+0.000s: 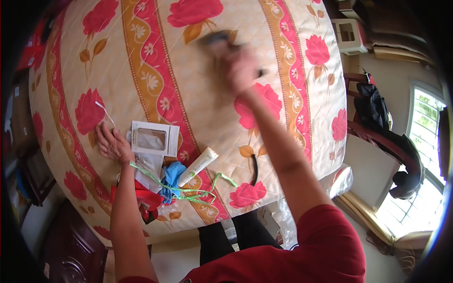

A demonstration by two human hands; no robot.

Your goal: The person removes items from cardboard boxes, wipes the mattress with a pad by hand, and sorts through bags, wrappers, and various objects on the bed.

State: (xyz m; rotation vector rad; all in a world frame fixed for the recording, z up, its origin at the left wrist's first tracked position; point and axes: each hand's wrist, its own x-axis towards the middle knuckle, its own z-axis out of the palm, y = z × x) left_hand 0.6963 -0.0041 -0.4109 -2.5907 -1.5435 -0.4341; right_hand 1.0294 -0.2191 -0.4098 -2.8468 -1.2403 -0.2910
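Note:
My left hand (114, 143) lies flat on the flowered bedspread (188, 85), fingers stretched out. A thin white cord (104, 111) runs by its fingertips; I cannot tell if they touch it. Right beside that hand is a white box with a clear window (155, 138). Farther up the bed, my right hand (240, 70) is smeared by motion, closed around a dark object (217, 39) too blurred to name. A small dark end (261, 72) shows at the other side of the hand.
Near the bed's front edge lie a white tube (199, 166), crumpled blue cloth or plastic (172, 181), a green ribbon (196, 194), a red item (148, 198) and a black curved strip (255, 170). A wooden chair (373, 132) with dark clothing stands by the window at right.

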